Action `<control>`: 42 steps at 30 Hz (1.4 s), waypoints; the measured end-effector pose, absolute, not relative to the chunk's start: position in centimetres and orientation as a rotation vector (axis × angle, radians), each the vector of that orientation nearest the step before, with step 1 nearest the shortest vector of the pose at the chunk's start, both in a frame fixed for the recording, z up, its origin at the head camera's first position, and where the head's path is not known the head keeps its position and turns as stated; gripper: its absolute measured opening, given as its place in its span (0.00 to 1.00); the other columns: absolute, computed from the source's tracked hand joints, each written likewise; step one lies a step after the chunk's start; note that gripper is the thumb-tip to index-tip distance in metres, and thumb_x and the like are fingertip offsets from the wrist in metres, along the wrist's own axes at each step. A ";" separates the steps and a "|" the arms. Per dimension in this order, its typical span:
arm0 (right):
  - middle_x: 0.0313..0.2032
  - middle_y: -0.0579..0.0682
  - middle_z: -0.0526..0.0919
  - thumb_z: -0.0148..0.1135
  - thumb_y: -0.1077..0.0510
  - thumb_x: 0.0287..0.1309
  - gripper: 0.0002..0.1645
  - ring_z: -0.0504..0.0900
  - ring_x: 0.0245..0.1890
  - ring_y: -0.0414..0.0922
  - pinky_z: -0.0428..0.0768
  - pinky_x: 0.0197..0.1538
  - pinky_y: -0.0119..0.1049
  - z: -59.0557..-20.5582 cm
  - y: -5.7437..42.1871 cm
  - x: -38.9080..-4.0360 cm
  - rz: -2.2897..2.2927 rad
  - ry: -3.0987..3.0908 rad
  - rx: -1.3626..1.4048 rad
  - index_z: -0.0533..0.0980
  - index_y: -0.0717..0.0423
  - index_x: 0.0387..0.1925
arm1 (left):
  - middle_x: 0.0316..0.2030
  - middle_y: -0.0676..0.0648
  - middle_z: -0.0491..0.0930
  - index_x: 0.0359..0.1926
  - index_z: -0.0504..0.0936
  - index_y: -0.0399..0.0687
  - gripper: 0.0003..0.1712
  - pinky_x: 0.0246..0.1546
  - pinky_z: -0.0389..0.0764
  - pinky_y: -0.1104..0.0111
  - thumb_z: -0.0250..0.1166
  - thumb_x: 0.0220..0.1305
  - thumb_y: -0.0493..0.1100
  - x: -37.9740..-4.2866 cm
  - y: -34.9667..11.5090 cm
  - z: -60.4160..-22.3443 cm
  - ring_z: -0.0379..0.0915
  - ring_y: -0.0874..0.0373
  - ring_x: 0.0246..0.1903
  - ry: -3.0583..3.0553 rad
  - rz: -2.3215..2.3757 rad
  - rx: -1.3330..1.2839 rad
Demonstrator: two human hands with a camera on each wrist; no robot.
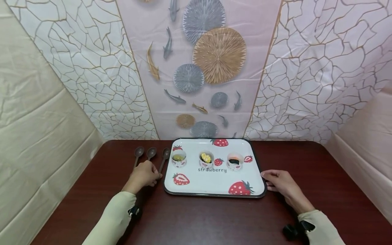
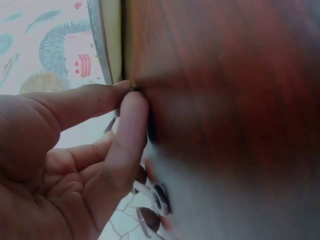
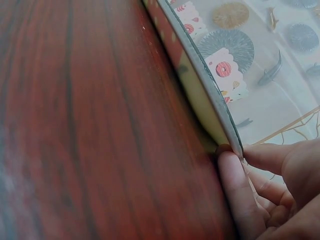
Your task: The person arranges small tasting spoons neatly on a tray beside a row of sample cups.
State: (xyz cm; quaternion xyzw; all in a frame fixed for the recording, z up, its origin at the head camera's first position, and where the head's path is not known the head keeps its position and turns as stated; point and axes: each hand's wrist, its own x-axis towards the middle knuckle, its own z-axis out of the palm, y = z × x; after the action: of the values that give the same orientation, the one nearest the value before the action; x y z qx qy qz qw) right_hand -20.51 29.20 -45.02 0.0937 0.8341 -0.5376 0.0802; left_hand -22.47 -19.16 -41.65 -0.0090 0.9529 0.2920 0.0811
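My left hand [image 1: 144,174] is at the left of a white strawberry-print tray [image 1: 199,185]. Its thumb and index finger pinch the handle end of the nearest dark spoon [image 1: 165,154]; in the left wrist view the fingertips [image 2: 134,107] meet on a small dark end, with most of the handle hidden. Two more spoons, a left one [image 1: 139,151] and a middle one [image 1: 151,153], lie beyond that hand. At the tray's right edge my right hand [image 1: 283,183] pinches the dark rim [image 3: 220,107] between thumb and index finger.
Three small paper cups stand on the tray: a left cup [image 1: 179,162] with green food, a middle cup [image 1: 206,163] with yellow food, and a right cup [image 1: 234,165] with something black and orange. A patterned cloth backdrop [image 1: 202,102] rises behind the dark wooden table [image 1: 208,221].
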 end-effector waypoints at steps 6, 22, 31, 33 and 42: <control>0.46 0.54 0.85 0.58 0.54 0.79 0.27 0.81 0.36 0.40 0.87 0.37 0.31 -45.0 29.2 -20.5 -1.608 2.500 0.279 0.75 0.76 0.62 | 0.23 0.47 0.85 0.27 0.84 0.40 0.12 0.30 0.87 0.63 0.71 0.69 0.38 -22.6 -19.3 -41.9 0.85 0.59 0.22 2.752 1.083 -0.068; 0.54 0.62 0.81 0.55 0.53 0.80 0.28 0.80 0.38 0.41 0.87 0.39 0.32 -45.3 29.6 -20.6 -1.584 2.510 0.253 0.74 0.76 0.65 | 0.46 0.37 0.86 0.62 0.75 0.20 0.22 0.43 0.89 0.65 0.63 0.76 0.33 -22.7 -20.3 -43.0 0.86 0.60 0.35 2.225 1.836 -0.197; 0.55 0.63 0.81 0.55 0.54 0.80 0.28 0.80 0.39 0.41 0.87 0.39 0.32 -45.1 29.5 -20.6 -1.583 2.512 0.246 0.74 0.76 0.64 | 0.47 0.40 0.84 0.65 0.74 0.24 0.24 0.46 0.88 0.69 0.65 0.76 0.36 -22.2 -20.3 -42.8 0.86 0.61 0.38 2.134 2.004 -0.217; 0.54 0.62 0.81 0.55 0.54 0.80 0.28 0.80 0.39 0.41 0.87 0.39 0.32 -45.1 29.5 -20.6 -1.584 2.513 0.242 0.74 0.76 0.64 | 0.48 0.39 0.84 0.65 0.75 0.25 0.23 0.46 0.88 0.69 0.65 0.76 0.36 -22.2 -20.2 -42.6 0.86 0.61 0.39 2.137 2.012 -0.220; 0.48 0.56 0.84 0.56 0.54 0.79 0.27 0.81 0.37 0.41 0.87 0.38 0.32 -45.1 29.3 -20.4 -1.595 2.516 0.249 0.76 0.76 0.62 | 0.57 0.31 0.81 0.65 0.75 0.26 0.24 0.46 0.88 0.69 0.65 0.76 0.37 -21.8 -20.0 -41.7 0.87 0.59 0.40 2.160 2.022 -0.208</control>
State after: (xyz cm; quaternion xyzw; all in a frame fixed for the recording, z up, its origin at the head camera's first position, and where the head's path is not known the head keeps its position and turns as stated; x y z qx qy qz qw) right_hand -20.38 29.25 -45.09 0.0830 0.8391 -0.5322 0.0762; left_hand -21.78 -20.00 -41.69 -0.0697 0.7254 0.6791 0.0877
